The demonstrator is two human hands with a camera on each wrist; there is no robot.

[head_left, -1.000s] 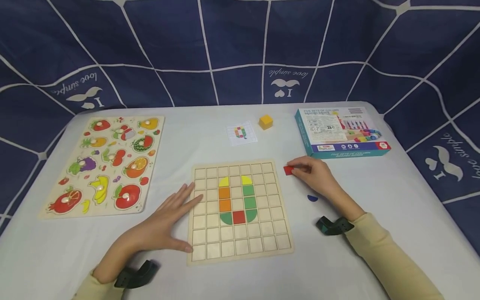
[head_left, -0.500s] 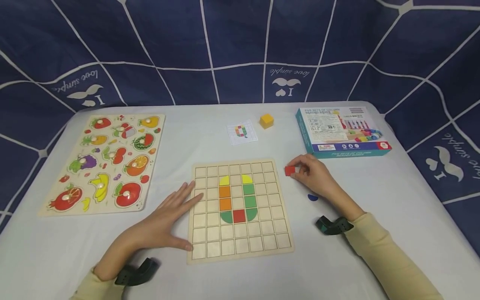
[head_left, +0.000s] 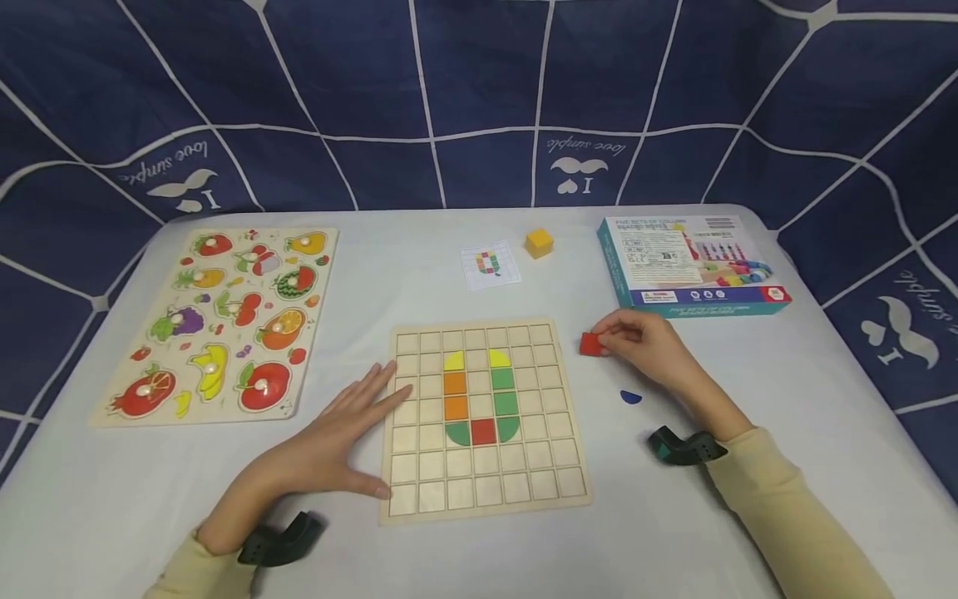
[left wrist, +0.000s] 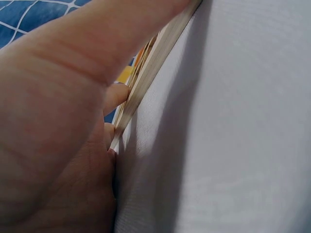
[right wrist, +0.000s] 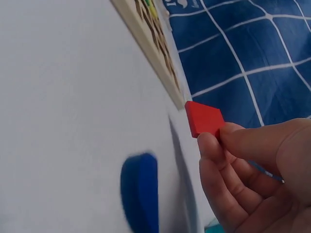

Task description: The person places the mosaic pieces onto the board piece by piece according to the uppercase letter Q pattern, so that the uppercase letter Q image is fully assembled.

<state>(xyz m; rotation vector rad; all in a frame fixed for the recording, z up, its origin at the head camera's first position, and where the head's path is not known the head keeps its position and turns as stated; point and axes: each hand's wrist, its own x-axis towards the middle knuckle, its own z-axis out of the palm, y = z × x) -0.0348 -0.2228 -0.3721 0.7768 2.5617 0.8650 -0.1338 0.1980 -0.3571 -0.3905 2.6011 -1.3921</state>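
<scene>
My right hand (head_left: 645, 345) pinches a red square tile (head_left: 591, 344) between thumb and fingertips, just right of the wooden grid board (head_left: 554, 491). The right wrist view shows the tile (right wrist: 205, 119) held by one edge. Against the board's left edge rests my left hand (head_left: 329, 445), fingers spread, with fingertips on the rim and thumb at the lower corner. Tiles on the board form a ring: yellow quarter-rounds (head_left: 454, 361) on top, orange squares (head_left: 455, 395) left, green squares (head_left: 505, 391) right, and a red square (head_left: 483, 432) between green quarter-rounds (head_left: 458, 433) at the bottom.
A blue half-round piece (head_left: 631, 397) lies below my right hand. Behind the board are a printed pattern card (head_left: 490, 264) and a yellow cube (head_left: 539, 243). A boxed set (head_left: 692, 266) stands back right; a fruit puzzle board (head_left: 224, 324) lies left.
The red tile stays pinched in my right hand, which has turned it slightly. The whole scene shifts a little rightward in the head view. My left hand keeps its place on the board.
</scene>
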